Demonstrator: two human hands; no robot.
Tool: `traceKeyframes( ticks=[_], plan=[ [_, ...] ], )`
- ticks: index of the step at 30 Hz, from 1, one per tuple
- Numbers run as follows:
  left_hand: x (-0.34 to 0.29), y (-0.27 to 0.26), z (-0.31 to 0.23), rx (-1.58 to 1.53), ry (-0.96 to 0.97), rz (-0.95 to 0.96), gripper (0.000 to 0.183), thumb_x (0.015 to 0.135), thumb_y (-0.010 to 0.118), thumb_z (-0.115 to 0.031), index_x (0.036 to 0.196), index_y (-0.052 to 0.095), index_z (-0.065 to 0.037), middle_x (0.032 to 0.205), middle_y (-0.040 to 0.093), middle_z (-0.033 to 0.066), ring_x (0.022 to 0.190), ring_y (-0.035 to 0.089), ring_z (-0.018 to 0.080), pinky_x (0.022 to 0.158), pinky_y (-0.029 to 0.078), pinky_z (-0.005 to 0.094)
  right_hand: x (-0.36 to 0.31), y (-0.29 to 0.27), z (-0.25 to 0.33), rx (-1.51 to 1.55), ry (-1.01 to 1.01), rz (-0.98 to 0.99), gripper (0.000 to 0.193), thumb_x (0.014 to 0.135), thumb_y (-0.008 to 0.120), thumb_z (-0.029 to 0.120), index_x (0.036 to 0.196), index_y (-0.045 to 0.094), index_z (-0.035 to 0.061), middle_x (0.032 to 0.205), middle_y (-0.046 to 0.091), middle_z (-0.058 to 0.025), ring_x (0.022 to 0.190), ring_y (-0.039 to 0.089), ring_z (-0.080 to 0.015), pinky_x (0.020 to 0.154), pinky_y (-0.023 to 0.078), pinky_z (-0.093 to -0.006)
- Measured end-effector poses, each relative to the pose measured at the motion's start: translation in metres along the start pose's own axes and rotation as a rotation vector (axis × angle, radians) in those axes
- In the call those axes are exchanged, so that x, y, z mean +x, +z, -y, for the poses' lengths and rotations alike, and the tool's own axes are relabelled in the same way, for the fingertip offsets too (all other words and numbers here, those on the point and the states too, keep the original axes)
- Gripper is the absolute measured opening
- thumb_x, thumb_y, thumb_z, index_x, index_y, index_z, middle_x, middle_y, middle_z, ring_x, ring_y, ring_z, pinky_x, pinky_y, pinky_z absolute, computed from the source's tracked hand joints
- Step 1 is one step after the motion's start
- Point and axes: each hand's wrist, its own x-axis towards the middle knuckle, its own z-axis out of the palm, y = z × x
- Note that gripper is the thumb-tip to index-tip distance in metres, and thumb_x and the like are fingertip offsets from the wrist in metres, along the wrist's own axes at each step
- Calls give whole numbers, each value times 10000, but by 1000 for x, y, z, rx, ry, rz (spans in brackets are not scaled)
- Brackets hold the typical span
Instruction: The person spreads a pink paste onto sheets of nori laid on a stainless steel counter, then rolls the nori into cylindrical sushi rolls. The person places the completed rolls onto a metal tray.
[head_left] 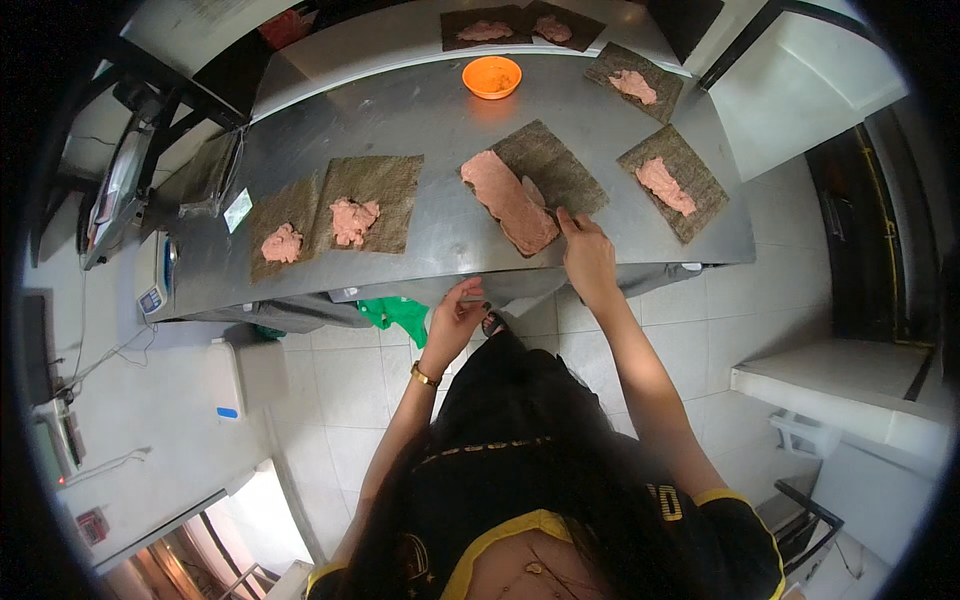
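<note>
On the counter, the paste lies over part of the dark sheet, and it might smear if the right hand, whose grip I cannot tell, pulls sideways, while the left hand hangs loose and empty.
</note>
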Motion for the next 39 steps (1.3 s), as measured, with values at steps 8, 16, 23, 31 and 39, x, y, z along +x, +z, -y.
traceKeyframes(
  ticks=[8, 16, 23, 31, 39],
  plan=[
    [-29, -4, 14, -15, -30, -56, 491, 844, 610, 41, 1307, 470, -44, 1149, 557, 41, 959, 566, 98, 838, 475, 235, -33, 1, 9, 5, -153, 41, 321, 819, 490, 63, 1123, 588, 32, 903, 586, -129, 832, 610, -314, 700, 510, -420],
    [-41, 5, 3, 21, -44, -24, 499, 851, 628, 4, 1317, 457, -44, 1157, 555, 48, 969, 565, 106, 827, 470, 237, -44, 20, 8, -160, -23, -59, 439, 771, 501, 19, 1201, 578, 64, 897, 557, -123, 832, 590, -311, 684, 498, -395],
    [-44, 6, 9, 18, -30, -3, 502, 853, 629, 0, 1320, 453, -49, 1154, 555, 49, 963, 572, 112, 822, 474, 239, -60, 0, 7, -60, -25, -16, 426, 807, 502, 64, 1230, 541, 39, 924, 557, -119, 853, 594, -286, 710, 506, -395],
    [-41, 10, 17, 27, 0, 1, 554, 811, 660, -4, 1320, 451, -63, 1138, 577, 87, 892, 603, 123, 778, 498, 245, -69, 23, 20, -213, -9, 4, 433, 818, 513, 101, 1244, 526, 23, 953, 565, -112, 829, 600, -271, 719, 512, -379],
    [-32, 4, 8, 68, -27, -9, 486, 841, 641, -11, 1294, 473, -66, 1095, 573, 35, 887, 578, 87, 770, 472, 218, -39, -25, 6, 264, -177, 71, 411, 776, 537, 15, 1165, 619, 117, 904, 584, -104, 773, 597, -308, 661, 502, -392]
  ],
)
